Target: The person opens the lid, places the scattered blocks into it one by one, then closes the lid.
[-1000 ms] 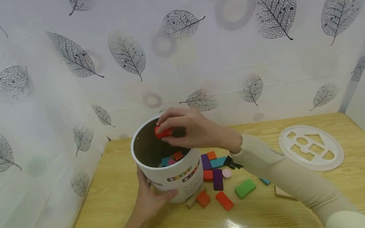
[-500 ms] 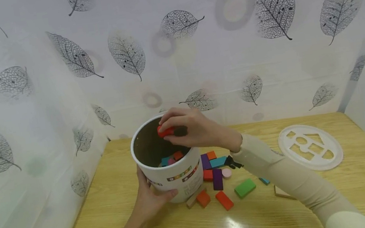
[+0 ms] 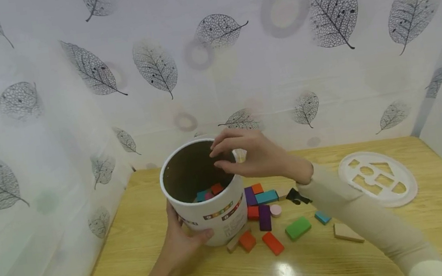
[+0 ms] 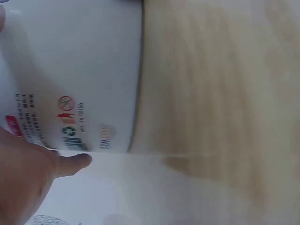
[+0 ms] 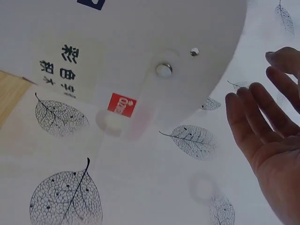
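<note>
A tall white bucket (image 3: pixel 210 218) with printed labels stands on the table, its mouth tipped toward me. Inside, low down, lie several coloured blocks (image 3: pixel 210 192), blue, pink and orange-red. My left hand (image 3: pixel 180 243) holds the bucket's near left side, thumb across the front and fingers round the far side, partly hidden. Over the right rim is my right hand (image 3: pixel 250 153), fingers loosely bent and thumb apart, with nothing between them. In the right wrist view the right hand (image 5: pixel 269 136) shows beside the bucket's rim, palm bare.
Right of the bucket lie a green block (image 3: pixel 298 228), a red block (image 3: pixel 273 243), a purple block (image 3: pixel 264 217) and a pink disc (image 3: pixel 275 210). A black clip-like piece (image 3: pixel 297 196) is behind them. A white lid with shaped holes (image 3: pixel 404 179) lies at the right.
The red block that my right hand pinched over the bucket has left its fingers. That hand has opened and shifted right toward the rim. My left hand keeps its hold.
</note>
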Demonstrator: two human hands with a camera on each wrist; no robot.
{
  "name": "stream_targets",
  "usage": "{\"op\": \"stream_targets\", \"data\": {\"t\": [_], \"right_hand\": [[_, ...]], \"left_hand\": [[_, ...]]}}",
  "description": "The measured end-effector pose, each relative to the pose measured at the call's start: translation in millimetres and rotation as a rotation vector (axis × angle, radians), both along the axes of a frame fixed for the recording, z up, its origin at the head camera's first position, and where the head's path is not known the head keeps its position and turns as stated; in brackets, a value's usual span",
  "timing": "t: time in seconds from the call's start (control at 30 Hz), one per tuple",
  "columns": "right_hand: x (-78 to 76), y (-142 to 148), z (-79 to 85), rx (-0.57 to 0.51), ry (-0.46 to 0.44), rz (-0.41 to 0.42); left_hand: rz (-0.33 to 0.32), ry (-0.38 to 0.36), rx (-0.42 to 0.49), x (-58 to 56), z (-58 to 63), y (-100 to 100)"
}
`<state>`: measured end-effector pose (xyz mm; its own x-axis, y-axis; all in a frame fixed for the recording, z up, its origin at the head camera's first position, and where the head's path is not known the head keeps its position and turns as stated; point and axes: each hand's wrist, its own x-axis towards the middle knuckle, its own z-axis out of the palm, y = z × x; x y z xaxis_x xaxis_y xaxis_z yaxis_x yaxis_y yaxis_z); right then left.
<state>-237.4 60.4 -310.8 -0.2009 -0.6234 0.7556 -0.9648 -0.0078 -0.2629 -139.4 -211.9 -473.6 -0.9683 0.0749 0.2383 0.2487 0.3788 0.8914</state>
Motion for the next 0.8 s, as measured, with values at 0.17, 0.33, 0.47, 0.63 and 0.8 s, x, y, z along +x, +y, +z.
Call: {"op": "stream_targets", "data": {"t": [0.17, 0.33, 0.47, 0.63, 0.8], "right_hand": [[9.9, 45, -6.4, 0.168, -0.123, 0.007], [22.0, 89, -42.1, 0.560, -0.325, -0.127], [36.9, 102, -84.3, 0.818, -0.429, -0.201], [55.0, 109, -121.7, 0.942, -0.470, -0.261], [60.9, 108, -137.8, 0.913, -0.454, -0.278]], "left_hand": [[0.009, 0.065, 0.023, -5.5, 15.4, -2], [-0.049, 0.077, 0.060, -13.6, 25.9, 1], [-0.096, 0.056, 0.126, -15.2, 27.2, 2], [-0.123, 0.045, 0.146, -16.7, 28.8, 3], [-0.095, 0.018, 0.135, -14.0, 28.3, 2]]}}
